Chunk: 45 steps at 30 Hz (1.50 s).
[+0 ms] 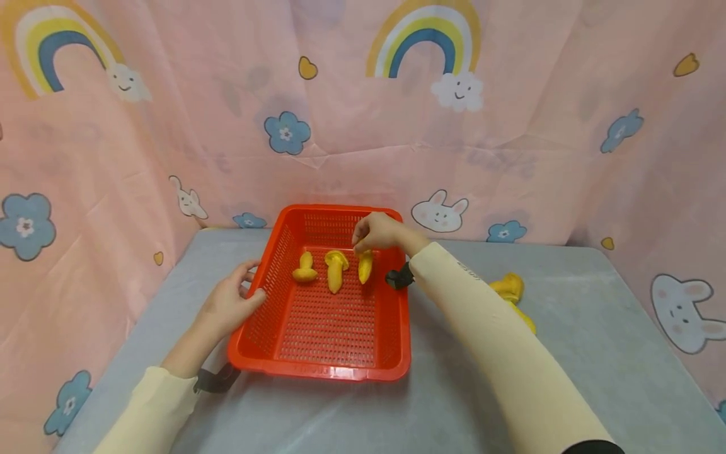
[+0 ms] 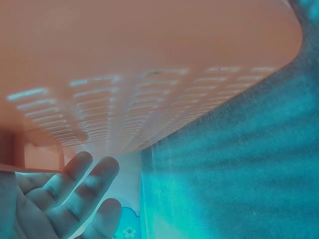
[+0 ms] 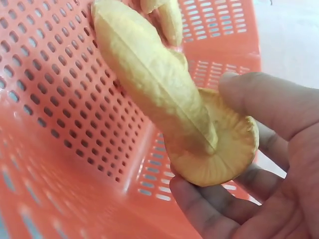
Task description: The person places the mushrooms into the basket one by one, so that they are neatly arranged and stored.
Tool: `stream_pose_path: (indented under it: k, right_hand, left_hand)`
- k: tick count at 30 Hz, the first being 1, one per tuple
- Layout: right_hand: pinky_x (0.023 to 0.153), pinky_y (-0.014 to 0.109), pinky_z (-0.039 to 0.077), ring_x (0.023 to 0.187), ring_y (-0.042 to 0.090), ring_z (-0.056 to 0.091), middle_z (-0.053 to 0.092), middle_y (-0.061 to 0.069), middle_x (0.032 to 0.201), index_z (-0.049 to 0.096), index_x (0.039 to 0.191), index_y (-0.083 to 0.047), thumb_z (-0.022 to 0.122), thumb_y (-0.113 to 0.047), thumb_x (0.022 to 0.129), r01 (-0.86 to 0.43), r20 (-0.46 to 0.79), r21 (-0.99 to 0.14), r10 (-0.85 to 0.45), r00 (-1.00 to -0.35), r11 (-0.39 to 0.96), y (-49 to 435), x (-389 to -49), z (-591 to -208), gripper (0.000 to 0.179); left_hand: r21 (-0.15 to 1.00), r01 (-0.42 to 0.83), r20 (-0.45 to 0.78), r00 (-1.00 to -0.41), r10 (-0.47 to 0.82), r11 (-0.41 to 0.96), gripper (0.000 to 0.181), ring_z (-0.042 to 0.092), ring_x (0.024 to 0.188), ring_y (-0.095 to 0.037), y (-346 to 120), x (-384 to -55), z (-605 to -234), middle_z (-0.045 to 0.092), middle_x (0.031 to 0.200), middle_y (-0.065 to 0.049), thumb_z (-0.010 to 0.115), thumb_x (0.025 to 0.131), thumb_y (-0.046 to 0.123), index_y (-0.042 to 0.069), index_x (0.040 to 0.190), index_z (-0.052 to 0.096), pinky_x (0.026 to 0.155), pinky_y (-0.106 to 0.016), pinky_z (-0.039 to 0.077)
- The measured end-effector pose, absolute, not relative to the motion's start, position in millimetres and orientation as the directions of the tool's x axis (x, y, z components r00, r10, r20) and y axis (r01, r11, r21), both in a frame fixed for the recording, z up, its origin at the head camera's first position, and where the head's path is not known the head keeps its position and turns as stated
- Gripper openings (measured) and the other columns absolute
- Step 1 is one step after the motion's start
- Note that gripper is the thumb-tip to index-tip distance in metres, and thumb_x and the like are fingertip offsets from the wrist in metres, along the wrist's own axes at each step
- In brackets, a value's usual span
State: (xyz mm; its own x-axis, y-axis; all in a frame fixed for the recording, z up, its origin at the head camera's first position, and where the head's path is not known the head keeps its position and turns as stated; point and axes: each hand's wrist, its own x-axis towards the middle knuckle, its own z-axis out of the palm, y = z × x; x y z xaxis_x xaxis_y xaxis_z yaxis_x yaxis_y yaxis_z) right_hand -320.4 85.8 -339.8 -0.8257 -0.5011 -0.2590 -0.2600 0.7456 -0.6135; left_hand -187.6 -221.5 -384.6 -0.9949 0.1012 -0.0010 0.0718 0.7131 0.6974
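Observation:
A red plastic basket (image 1: 329,343) with slotted walls stands on the table. My left hand (image 1: 227,306) holds its left rim, thumb over the edge and fingers along the outside. Over the basket's far right part, my right hand (image 1: 377,232) pinches a yellow mushroom (image 3: 149,79) by its cap, stem hanging down; whether the stem tip touches the basket floor I cannot tell. Left of it, a second mushroom (image 1: 336,271) lies cap away from me. Further left lies another mushroom (image 1: 305,270), its cap toward me.
More yellow mushrooms (image 1: 510,287) lie on the grey table (image 1: 584,328) right of the basket, partly hidden by my right sleeve (image 1: 482,315). A pink printed curtain (image 1: 351,170) hangs behind the table and along both sides.

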Motion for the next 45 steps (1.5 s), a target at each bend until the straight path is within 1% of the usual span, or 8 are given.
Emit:
stream_pose_path:
  k: [3, 7, 12, 16, 23, 32, 45]
  right_hand:
    - [0.074, 0.026, 0.05, 0.085, 0.017, 0.057, 0.067, 0.005, 0.094, 0.069, 0.094, -0.008, 0.073, -0.016, 0.083, -0.242, -0.275, -0.612, -0.489, -0.828, 0.753, 83, -323, -344, 0.013]
    - [0.075, 0.025, 0.05, 0.086, 0.017, 0.056, 0.067, 0.006, 0.096, 0.069, 0.095, -0.007, 0.073, -0.014, 0.083, -0.237, -0.294, -0.593, -0.481, -0.826, 0.769, 79, -326, -350, 0.015]
    - [0.072, 0.024, 0.05, 0.082, 0.017, 0.056, 0.066, 0.006, 0.094, 0.069, 0.096, -0.006, 0.073, -0.014, 0.082, -0.268, -0.308, -0.535, -0.481, -0.821, 0.801, 76, -328, -357, 0.016]
    - [0.07, 0.024, 0.049, 0.08, 0.016, 0.054, 0.065, 0.006, 0.091, 0.069, 0.094, -0.006, 0.074, -0.013, 0.082, -0.286, -0.302, -0.513, -0.482, -0.822, 0.809, 74, -327, -363, 0.015]
    - [0.069, 0.024, 0.051, 0.078, 0.016, 0.056, 0.065, 0.008, 0.096, 0.071, 0.094, -0.007, 0.074, -0.013, 0.082, -0.321, -0.307, -0.47, -0.493, -0.814, 0.822, 72, -324, -369, 0.014]
    - [0.066, 0.024, 0.051, 0.075, 0.016, 0.055, 0.064, 0.008, 0.096, 0.071, 0.095, -0.006, 0.073, -0.013, 0.083, -0.318, -0.318, -0.422, -0.467, -0.825, 0.849, 68, -324, -371, 0.014]
    - [0.071, 0.025, 0.049, 0.083, 0.016, 0.055, 0.064, 0.01, 0.106, 0.069, 0.101, -0.006, 0.069, -0.014, 0.086, -0.317, -0.375, -0.38, -0.457, -0.807, 0.869, 67, -328, -371, 0.016]
  left_hand:
    - [0.7, 0.069, -0.004, -0.995, 0.1, 0.711, 0.06, 0.06, 0.077, -0.02, -222, -187, -385, 0.056, 0.118, -0.016, 0.056, 0.088, 0.019, 0.009, 0.144, 0.037, 0.06, -0.03, 0.056]
    - [0.701, 0.075, 0.002, -0.995, 0.103, 0.709, 0.059, 0.061, 0.077, -0.02, -223, -187, -384, 0.057, 0.117, -0.017, 0.056, 0.088, 0.018, 0.009, 0.144, 0.038, 0.061, -0.03, 0.056]
    - [0.707, 0.079, 0.006, -0.994, 0.105, 0.703, 0.058, 0.061, 0.077, -0.019, -222, -187, -383, 0.057, 0.116, -0.017, 0.056, 0.088, 0.017, 0.009, 0.143, 0.039, 0.061, -0.031, 0.056]
    - [0.706, 0.077, 0.005, -0.995, 0.103, 0.705, 0.057, 0.061, 0.077, -0.019, -222, -186, -384, 0.057, 0.116, -0.016, 0.057, 0.089, 0.017, 0.01, 0.143, 0.039, 0.06, -0.03, 0.056]
    - [0.711, 0.075, 0.008, -0.995, 0.098, 0.699, 0.058, 0.061, 0.077, -0.018, -221, -186, -384, 0.057, 0.116, -0.017, 0.057, 0.089, 0.017, 0.009, 0.143, 0.038, 0.06, -0.031, 0.056]
    - [0.71, 0.075, 0.011, -0.995, 0.095, 0.7, 0.058, 0.06, 0.077, -0.018, -221, -186, -385, 0.057, 0.116, -0.016, 0.056, 0.089, 0.017, 0.01, 0.143, 0.039, 0.06, -0.029, 0.055]
    - [0.707, 0.074, 0.007, -0.995, 0.099, 0.703, 0.057, 0.061, 0.077, -0.019, -220, -188, -380, 0.057, 0.115, -0.017, 0.056, 0.089, 0.016, 0.009, 0.143, 0.039, 0.061, -0.03, 0.055]
